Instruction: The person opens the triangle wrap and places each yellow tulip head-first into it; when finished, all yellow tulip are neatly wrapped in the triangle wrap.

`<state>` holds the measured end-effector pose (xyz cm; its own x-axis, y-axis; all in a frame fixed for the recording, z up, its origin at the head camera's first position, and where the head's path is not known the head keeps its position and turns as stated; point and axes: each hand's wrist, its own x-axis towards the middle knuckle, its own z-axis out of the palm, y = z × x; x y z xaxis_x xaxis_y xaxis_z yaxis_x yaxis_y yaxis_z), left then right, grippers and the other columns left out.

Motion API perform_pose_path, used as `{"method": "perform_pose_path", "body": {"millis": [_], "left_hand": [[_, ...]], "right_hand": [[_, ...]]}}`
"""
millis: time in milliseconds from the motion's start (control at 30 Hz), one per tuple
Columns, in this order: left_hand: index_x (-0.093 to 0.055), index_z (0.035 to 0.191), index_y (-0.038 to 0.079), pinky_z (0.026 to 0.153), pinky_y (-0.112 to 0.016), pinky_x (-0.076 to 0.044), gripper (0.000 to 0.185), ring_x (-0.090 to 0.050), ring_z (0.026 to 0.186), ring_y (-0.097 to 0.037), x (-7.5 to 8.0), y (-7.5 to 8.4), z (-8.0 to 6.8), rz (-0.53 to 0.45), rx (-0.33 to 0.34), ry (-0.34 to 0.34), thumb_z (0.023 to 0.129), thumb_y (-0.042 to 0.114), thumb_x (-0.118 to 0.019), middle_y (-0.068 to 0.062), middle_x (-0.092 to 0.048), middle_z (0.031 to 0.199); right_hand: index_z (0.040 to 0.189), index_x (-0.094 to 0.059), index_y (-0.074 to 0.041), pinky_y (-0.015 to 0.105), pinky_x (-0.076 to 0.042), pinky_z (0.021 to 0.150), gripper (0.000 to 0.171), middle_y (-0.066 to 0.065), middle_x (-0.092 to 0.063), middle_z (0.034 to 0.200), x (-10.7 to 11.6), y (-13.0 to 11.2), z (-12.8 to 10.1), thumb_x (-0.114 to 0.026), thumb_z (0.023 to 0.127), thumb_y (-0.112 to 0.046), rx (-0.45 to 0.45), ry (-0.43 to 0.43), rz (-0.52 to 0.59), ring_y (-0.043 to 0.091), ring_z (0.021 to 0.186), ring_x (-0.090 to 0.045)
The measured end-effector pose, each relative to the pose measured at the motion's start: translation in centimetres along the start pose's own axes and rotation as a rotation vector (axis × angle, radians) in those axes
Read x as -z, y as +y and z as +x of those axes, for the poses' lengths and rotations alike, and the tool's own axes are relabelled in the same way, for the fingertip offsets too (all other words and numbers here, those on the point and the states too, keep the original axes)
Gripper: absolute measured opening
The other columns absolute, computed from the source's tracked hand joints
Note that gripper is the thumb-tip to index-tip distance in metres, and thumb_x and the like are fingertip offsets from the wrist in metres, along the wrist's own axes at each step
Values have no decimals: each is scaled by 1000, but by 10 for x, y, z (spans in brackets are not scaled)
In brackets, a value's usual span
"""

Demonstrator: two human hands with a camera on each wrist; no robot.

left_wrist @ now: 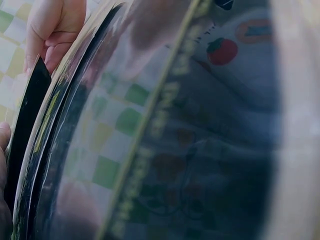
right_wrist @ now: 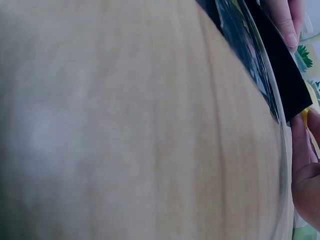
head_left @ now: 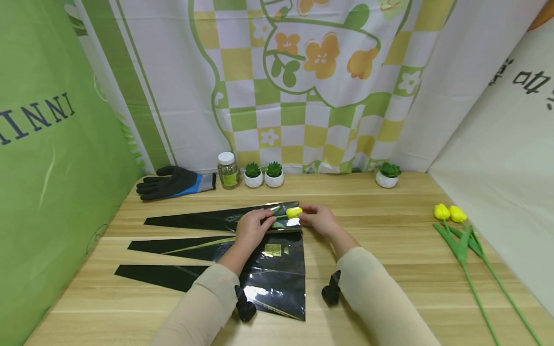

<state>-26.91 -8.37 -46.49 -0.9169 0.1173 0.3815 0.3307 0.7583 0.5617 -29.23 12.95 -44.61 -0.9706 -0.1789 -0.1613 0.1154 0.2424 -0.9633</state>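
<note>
A yellow tulip with a green stem lies over the far black flower sleeve, its bloom near the sleeve's wide right end. My left hand pinches the stem, its fingers low against the sleeve. From the right, my right hand holds the bloom between thumb and fingers, close to the sleeve's corner. In the right wrist view, a bit of yellow bloom shows between those fingers. Two more glossy black sleeves, a middle one and a near one, are spread toward me, tapering left.
Two yellow tulips lie at the table's right edge. Along the back are a black and blue glove, a lidded jar, two small potted succulents and another potted plant. Curtains hang behind and beside the wooden table.
</note>
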Motion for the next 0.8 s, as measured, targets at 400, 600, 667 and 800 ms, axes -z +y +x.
{"method": "perform_pose_path", "body": {"millis": [400, 600, 667, 800], "left_hand": [[-77, 108, 16, 100, -40, -52, 23, -67, 113, -22, -2, -1, 2, 18, -18, -17, 91, 28, -70, -1, -72, 119], [-77, 107, 14, 99, -40, -53, 22, -67, 111, -22, -4, -1, 3, 22, -35, 1, 90, 27, -71, -2, -73, 117], [-77, 107, 13, 98, -40, -53, 22, -68, 111, -23, -4, -2, 3, 24, -43, 8, 90, 26, -71, -3, -73, 116], [-77, 108, 13, 99, -41, -52, 23, -67, 112, -24, -4, -1, 3, 27, -34, -6, 90, 27, -71, -4, -73, 117]], "right_hand": [[128, -58, 6, 21, -56, 82, 39, 22, -63, 121, -5, 3, 8, -66, 93, -8, -23, 28, -114, 13, 93, -62], [130, -56, 8, 21, -56, 84, 41, 26, -61, 126, -8, 5, 10, -65, 93, -7, -20, 31, -118, 15, 96, -64], [131, -55, 9, 22, -56, 86, 42, 26, -61, 127, -8, 5, 9, -65, 93, -7, -16, 25, -126, 18, 101, -63], [132, -55, 8, 23, -57, 88, 42, 26, -60, 129, -7, 4, 6, -64, 93, -4, -16, 7, -103, 16, 102, -63]]}}
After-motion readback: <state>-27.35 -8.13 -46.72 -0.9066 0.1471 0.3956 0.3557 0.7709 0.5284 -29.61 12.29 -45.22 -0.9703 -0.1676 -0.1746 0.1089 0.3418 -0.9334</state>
